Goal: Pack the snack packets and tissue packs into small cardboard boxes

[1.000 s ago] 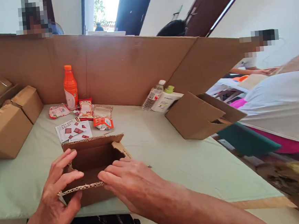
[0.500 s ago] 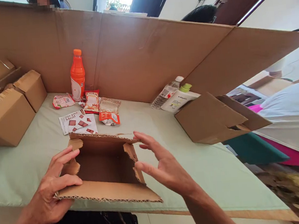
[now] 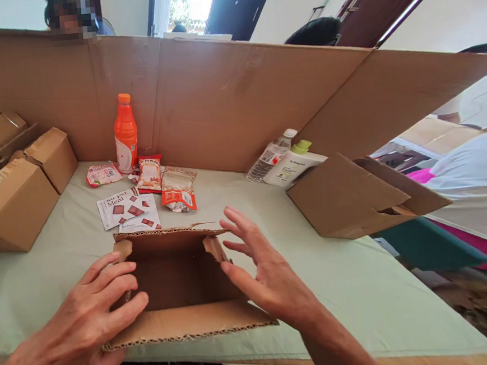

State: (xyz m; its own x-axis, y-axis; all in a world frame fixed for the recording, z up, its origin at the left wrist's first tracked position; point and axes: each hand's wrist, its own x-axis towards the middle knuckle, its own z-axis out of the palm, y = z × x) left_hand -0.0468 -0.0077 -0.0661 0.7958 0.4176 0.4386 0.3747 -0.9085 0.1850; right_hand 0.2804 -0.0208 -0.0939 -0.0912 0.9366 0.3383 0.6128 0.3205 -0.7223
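Note:
An open cardboard box [image 3: 179, 280] sits before me at the table's near edge, its flaps spread and its dark inside showing. My left hand [image 3: 96, 312] is round the box's left front corner, fingers across the left flap and thumb low outside the front flap. On the other side is my right hand [image 3: 261, 268], open with fingers apart; its thumb touches the torn right flap [image 3: 215, 248]. Just behind the box lie white "Super Meal" packets [image 3: 123, 207], an orange-and-white pouch [image 3: 179, 188] and a red snack bag [image 3: 149, 174].
An orange bottle [image 3: 125, 135] stands beside a pink packet [image 3: 103, 174]. Closed cartons [image 3: 13, 200] are at left. A clear bottle [image 3: 272, 156] and white green-capped bottle [image 3: 295, 164] lean near another open carton [image 3: 348, 197]. A cardboard wall [image 3: 220, 100] runs behind. People are beyond.
My left hand has shifted inward over the left flap. The right thumb has come onto the right flap. The whole view has tilted slightly, so things sit lower.

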